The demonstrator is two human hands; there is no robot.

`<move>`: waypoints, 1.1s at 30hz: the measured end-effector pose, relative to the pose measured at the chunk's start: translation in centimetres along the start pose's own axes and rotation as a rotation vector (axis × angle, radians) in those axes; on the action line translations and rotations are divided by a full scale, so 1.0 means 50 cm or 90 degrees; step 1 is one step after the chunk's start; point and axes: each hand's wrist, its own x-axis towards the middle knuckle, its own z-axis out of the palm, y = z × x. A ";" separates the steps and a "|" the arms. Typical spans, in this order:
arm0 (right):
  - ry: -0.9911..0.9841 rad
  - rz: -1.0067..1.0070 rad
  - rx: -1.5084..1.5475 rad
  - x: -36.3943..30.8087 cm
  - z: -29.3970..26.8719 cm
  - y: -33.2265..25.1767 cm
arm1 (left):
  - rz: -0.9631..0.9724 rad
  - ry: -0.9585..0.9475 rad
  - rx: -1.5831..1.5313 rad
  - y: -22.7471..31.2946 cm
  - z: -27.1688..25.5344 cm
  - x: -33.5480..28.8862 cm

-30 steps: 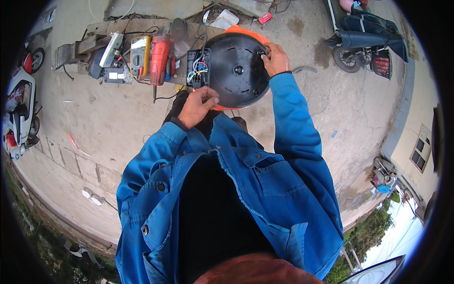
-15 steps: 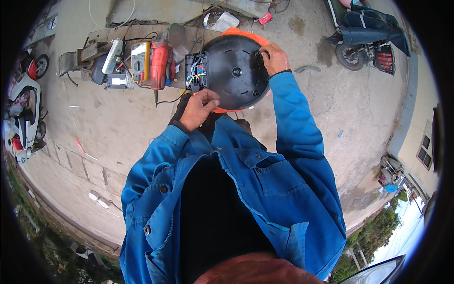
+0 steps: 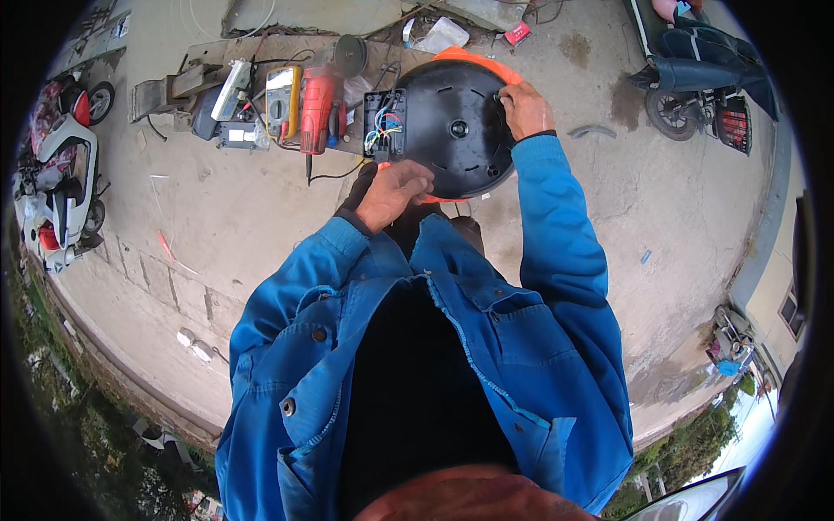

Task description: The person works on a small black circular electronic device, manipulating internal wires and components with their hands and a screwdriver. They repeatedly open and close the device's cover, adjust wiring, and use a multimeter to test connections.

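1. blk round base (image 3: 452, 146): atop orange piece (image 3: 473, 58), btwn 2 hands.
2. l hand (image 3: 393, 194): half-curled by lower-l edge, hold unclear.
3. r hand (image 3: 527, 111): fingers bent at upper-r rim, hold unclear; prob. rim work now.
4. wires (image 3: 387, 127): exposed; next needs care nearby.

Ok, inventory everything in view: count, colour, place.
Round shell: 1, black, top centre
Edge part: apparently 1, orange, beneath shell
Wired box: 1, black, shell's left
Angle grinder: 1, red, left of box
Multimeter: 1, yellow-grey, left of grinder
Long device: 1, white, left of multimeter
Carton: 1, red, beyond shell
Scooter: 1, white, far left
Covered two-wheeler: 1, dark blue, upper right
Jacket: 1, blue, wearer's body
Left hand: 1, bare, by shell's near edge
Right hand: 1, bare, on shell's right rim
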 end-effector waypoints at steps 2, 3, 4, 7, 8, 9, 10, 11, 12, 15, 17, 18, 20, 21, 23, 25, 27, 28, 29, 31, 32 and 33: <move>-0.012 0.004 -0.015 0.004 0.008 -0.004 | -0.001 -0.007 -0.021 0.005 -0.005 -0.007; -0.012 0.007 -0.015 0.004 0.010 -0.005 | 0.003 -0.004 -0.029 0.007 -0.009 -0.010; -0.013 0.013 -0.017 0.005 0.010 -0.005 | -0.011 0.004 -0.020 0.009 -0.015 -0.013; -0.004 -0.003 0.006 0.014 0.009 -0.004 | -0.008 0.015 -0.019 0.011 -0.031 -0.013; -0.022 -0.015 -0.008 0.017 0.007 -0.003 | -0.006 0.014 -0.026 0.010 -0.035 -0.014; -0.034 -0.033 -0.023 0.022 0.006 -0.003 | -0.002 0.016 -0.031 0.010 -0.040 -0.015; -0.039 -0.051 -0.038 0.025 0.007 -0.004 | 0.002 0.019 -0.035 0.009 -0.047 -0.018; -0.052 -0.027 -0.024 0.028 0.007 -0.005 | 0.006 0.020 -0.042 0.009 -0.052 -0.021; -0.058 -0.004 -0.011 0.028 0.006 -0.006 | 0.009 0.022 -0.048 0.009 -0.058 -0.022; -0.059 0.045 0.022 0.030 0.003 -0.010 | 0.005 0.022 -0.061 0.009 -0.072 -0.025; -0.056 0.027 0.017 0.030 0.000 -0.014 | -0.001 0.026 -0.055 0.011 -0.080 -0.026; -0.058 -0.003 0.002 0.029 -0.002 -0.016 | -0.005 0.030 -0.048 0.011 -0.082 -0.027; -0.063 -0.009 0.009 0.026 -0.008 -0.019 | -0.010 0.032 -0.040 0.010 -0.084 -0.028; -0.065 0.016 0.030 0.025 -0.008 -0.022 | -0.010 0.029 -0.041 0.009 -0.085 -0.027; -0.040 0.064 0.060 0.025 -0.009 -0.023 | -0.008 0.022 -0.047 0.006 -0.086 -0.024; -0.041 0.123 -0.001 0.027 -0.006 -0.021 | -0.010 0.021 -0.052 0.002 -0.088 -0.024; -0.049 0.160 -0.039 0.029 0.002 -0.019 | -0.007 0.022 -0.054 -0.003 -0.090 -0.023; -0.057 0.146 -0.052 0.030 0.004 -0.017 | -0.004 0.018 -0.057 -0.005 -0.091 -0.023; -0.057 0.117 -0.057 0.032 0.009 -0.016 | -0.001 0.019 -0.058 -0.006 -0.093 -0.022; -0.057 0.050 -0.057 0.030 0.013 -0.014 | 0.004 0.019 -0.065 -0.009 -0.095 -0.022; -0.057 0.011 -0.053 0.029 0.012 -0.013 | 0.006 0.023 -0.069 -0.010 -0.095 -0.023; -0.057 -0.011 -0.059 0.028 0.011 -0.013 | 0.002 0.024 -0.069 -0.010 -0.096 -0.023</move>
